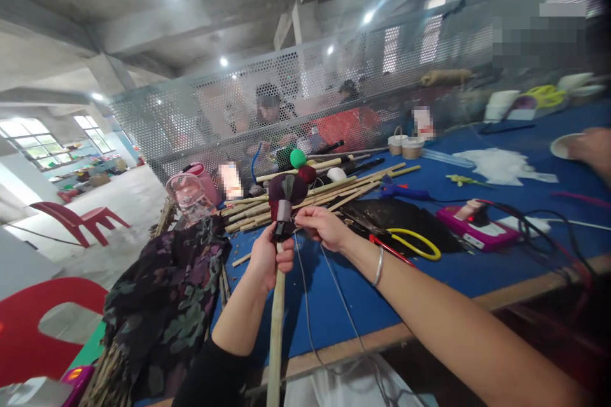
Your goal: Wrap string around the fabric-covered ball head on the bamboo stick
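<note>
My left hand (268, 255) is wrapped around a pale wooden stick (277, 324), held upright above the table's front edge. At the stick's top sits a dark maroon rounded head (298, 189), with a grey band (285, 211) and dark wrapping below it. My right hand (324, 227) is pinched beside the wrapping, on what looks like a thin grey cord (305, 299). Two strands hang from around this hand past the table edge; the fingertips partly hide the hold. A metal bangle circles my right wrist.
Several sticks (363, 187) lie behind my hands. Yellow- and red-handled cutters (415, 243), a blue glue gun (403, 192) and a magenta power strip (477, 229) are rightward. Dark patterned cloth (167, 305) drapes at left. Another person's hand (594, 146) holds a white dish.
</note>
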